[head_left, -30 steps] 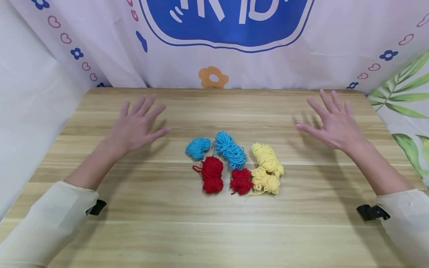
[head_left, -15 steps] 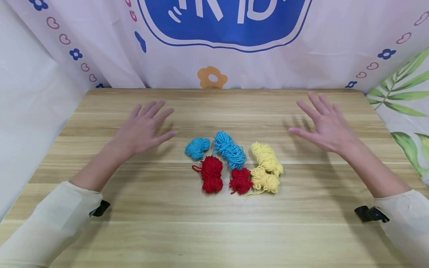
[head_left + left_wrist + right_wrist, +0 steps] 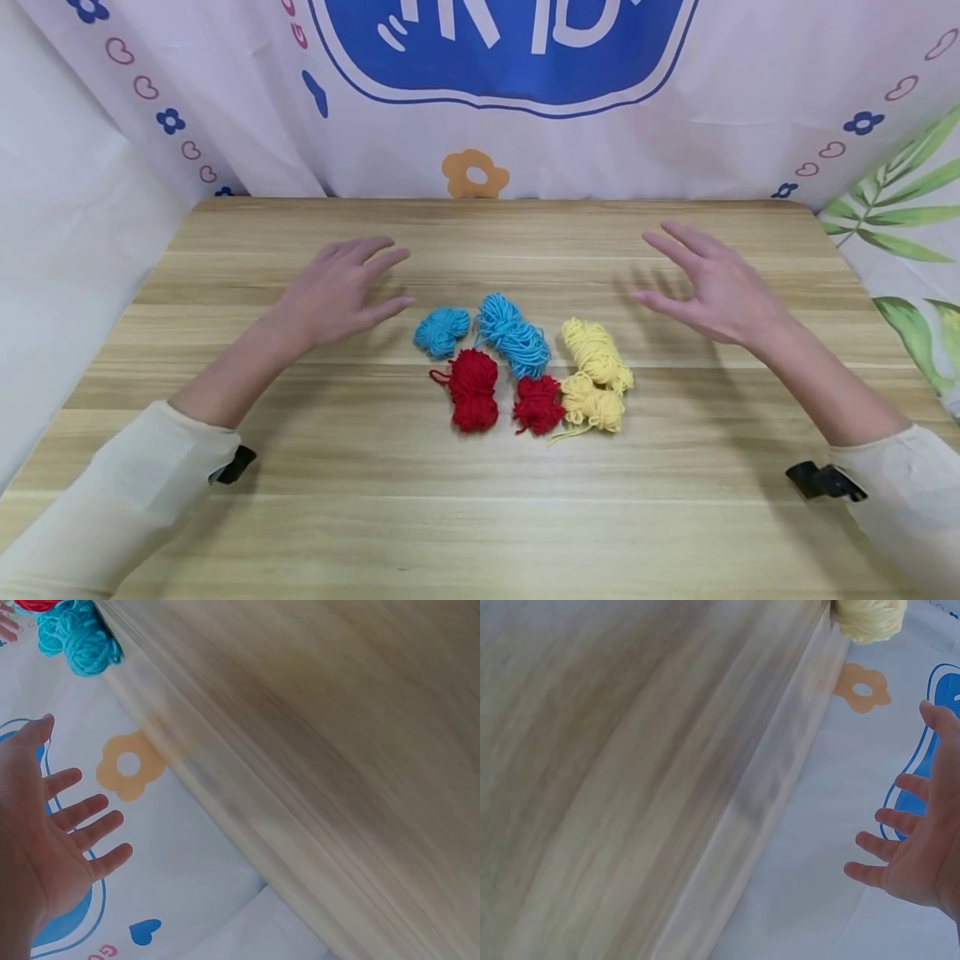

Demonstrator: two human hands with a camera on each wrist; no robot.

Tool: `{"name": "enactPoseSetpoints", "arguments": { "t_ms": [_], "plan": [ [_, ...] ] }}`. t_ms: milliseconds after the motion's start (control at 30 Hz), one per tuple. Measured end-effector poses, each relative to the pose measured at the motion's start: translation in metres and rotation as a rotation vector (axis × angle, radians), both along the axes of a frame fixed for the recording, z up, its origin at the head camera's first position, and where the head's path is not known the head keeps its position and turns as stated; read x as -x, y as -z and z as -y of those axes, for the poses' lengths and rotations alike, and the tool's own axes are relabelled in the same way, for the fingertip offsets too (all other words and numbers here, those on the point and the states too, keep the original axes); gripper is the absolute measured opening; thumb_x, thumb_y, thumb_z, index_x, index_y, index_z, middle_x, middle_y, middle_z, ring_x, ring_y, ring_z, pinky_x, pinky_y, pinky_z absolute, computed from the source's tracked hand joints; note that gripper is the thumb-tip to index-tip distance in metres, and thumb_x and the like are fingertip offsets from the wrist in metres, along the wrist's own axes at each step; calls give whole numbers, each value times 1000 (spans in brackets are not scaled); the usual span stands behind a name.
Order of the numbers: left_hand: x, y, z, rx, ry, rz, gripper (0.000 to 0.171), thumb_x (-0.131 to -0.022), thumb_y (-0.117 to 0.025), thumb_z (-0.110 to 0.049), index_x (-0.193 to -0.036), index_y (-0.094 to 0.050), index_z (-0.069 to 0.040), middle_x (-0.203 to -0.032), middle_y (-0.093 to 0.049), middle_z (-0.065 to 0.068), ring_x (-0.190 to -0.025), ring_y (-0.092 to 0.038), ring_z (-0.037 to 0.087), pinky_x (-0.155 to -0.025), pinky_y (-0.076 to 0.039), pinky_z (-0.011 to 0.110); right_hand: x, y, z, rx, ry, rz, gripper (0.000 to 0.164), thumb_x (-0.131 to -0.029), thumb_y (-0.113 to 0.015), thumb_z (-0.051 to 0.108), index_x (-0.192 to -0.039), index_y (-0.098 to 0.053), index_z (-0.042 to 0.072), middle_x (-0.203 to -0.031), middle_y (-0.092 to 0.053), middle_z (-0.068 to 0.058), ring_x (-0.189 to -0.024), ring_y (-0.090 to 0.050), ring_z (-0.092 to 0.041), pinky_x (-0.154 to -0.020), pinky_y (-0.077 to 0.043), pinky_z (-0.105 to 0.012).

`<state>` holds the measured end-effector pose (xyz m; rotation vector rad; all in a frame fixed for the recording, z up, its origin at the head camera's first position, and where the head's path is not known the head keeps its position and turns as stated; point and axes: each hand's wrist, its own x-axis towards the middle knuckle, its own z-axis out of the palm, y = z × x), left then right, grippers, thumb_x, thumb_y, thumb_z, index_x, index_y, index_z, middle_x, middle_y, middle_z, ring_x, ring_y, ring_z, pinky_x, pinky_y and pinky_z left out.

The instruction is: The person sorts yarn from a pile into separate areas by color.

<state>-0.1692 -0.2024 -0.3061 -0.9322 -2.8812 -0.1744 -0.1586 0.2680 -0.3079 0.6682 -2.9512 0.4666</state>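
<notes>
My left hand point(image 3: 333, 292) hovers over the table, fingers spread and holding nothing, just left of a small blue yarn bundle point(image 3: 441, 332). Right of that lies a larger blue yarn bundle point(image 3: 514, 336). Nearer to me are a larger red yarn bundle point(image 3: 474, 392) with a loose loop and a small red yarn bundle point(image 3: 538, 405). A long yellow yarn bundle point(image 3: 597, 353) and a small yellow yarn bundle point(image 3: 592, 403) touch on the right. My right hand point(image 3: 716, 287), also spread and holding nothing, is up and right of the yellow yarn. Both wrist views show extended fingers apart from any yarn.
The wooden table point(image 3: 480, 533) runs back to a white printed curtain point(image 3: 600, 150) with a blue sign and an orange flower. White cloth point(image 3: 67, 208) borders the left side. A dark clip point(image 3: 825, 481) hangs at the right cuff, another point(image 3: 234, 465) at the left.
Both hands have moved inward, the left one rightward and the right one leftward, closer to the yarn. Their fingers have become less widely fanned. The yarn bundles lie where they were.
</notes>
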Motion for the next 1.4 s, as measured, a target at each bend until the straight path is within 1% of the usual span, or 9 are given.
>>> {"name": "enactPoseSetpoints", "arguments": {
  "t_ms": [167,300,433,500,633,833,967,1200,1400],
  "plan": [
    [1,-1,-7,-10,20,12,62,-98,-70,-43,-145,-57,-3,-146,-55,25,-136,-50,46,-111,-38,67,0,-2,5,41,-4,42,83,-93,-72,50,-159,-41,10,-165,-31,-23,-147,-32,-50,-114,-28,-71],
    [1,0,-12,-24,45,8,61,-98,-72,-41,-143,-59,-3,-142,-58,24,-132,-55,44,-108,-42,66,-2,-3,9,81,-15,53,81,-92,-74,44,-158,-43,8,-162,-35,-24,-146,-35,-51,-112,-31,-72],
    [2,2,-16,-46,80,-8,59,-96,-73,-40,-141,-61,-2,-139,-60,24,-129,-58,43,-107,-44,64,-4,-2,12,104,-35,49,76,-92,-76,38,-155,-46,6,-159,-42,-24,-143,-40,-49,-111,-33,-72],
    [2,3,-19,-51,94,-9,59,-96,-73,-40,-140,-61,-2,-138,-61,24,-128,-58,42,-107,-45,64,-5,-1,14,124,-57,52,73,-93,-76,35,-153,-48,5,-155,-46,-24,-142,-42,-48,-112,-34,-70],
    [1,2,-24,-46,112,-6,59,-97,-72,-41,-140,-62,-2,-138,-62,24,-128,-59,42,-106,-46,63,-6,2,16,156,-96,68,68,-93,-77,32,-149,-52,2,-148,-53,-25,-135,-51,-47,-111,-38,-66],
    [3,2,-32,-45,138,-18,58,-97,-73,-41,-139,-64,-3,-136,-63,23,-126,-61,39,-105,-49,60,-8,5,18,151,-106,94,67,-92,-78,33,-147,-55,4,-145,-56,-25,-126,-58,-45,-102,-44,-67],
    [3,2,-34,-55,150,-18,58,-96,-74,-41,-138,-64,-2,-135,-64,22,-125,-61,39,-104,-49,59,-8,6,19,150,-139,106,64,-92,-79,29,-146,-56,5,-142,-60,-23,-123,-60,-42,-100,-48,-64],
    [2,5,-38,-79,196,-26,54,-95,-76,-36,-135,-66,-2,-130,-66,22,-113,-67,39,-98,-55,54,-7,9,22,203,-192,165,58,-93,-78,22,-144,-58,4,-141,-63,-17,-121,-63,-36,-97,-54,-56],
    [0,5,-42,-69,201,-15,54,-97,-75,-36,-136,-65,-1,-133,-65,23,-121,-64,38,-100,-53,55,-4,10,26,238,-237,183,57,-92,-80,20,-142,-59,1,-140,-64,-16,-119,-65,-35,-95,-55,-54]
  ]
}}
